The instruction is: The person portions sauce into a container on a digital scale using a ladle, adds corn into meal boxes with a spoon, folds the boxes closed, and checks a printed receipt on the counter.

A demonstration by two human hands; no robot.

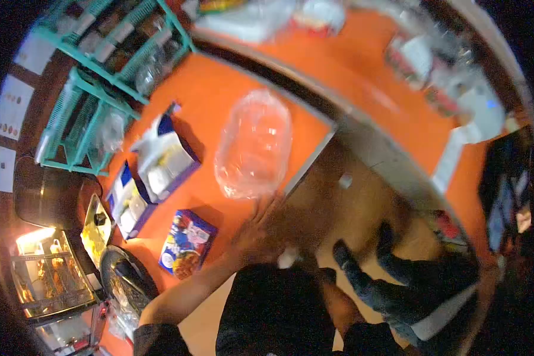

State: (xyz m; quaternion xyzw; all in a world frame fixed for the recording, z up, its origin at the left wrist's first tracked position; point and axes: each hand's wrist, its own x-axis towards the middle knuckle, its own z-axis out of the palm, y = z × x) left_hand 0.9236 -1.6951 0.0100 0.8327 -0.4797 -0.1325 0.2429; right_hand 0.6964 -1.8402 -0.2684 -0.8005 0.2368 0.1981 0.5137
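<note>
My left hand (256, 225) reaches over the orange table with its fingers stretched out, fingertips right at the near end of a clear plastic tray (253, 145). The tray is oval and looks covered in thin film. Left of that hand lies a blue printed box (187, 243) with a food picture on it. My right forearm (341, 305) hangs down beside my dark apron (276, 314). The right hand is lost in shadow and blur in front of me, near a small white smear (289, 257), and I cannot tell whether it holds this.
Two blue-and-white boxes (163, 163) stand at the left, near teal racks (80, 127) with clear bags. A lit glass cabinet (50, 270) and a dark round pan (127, 276) are lower left. A person's dark-clothed legs (391, 291) are at right, by another orange counter (338, 65).
</note>
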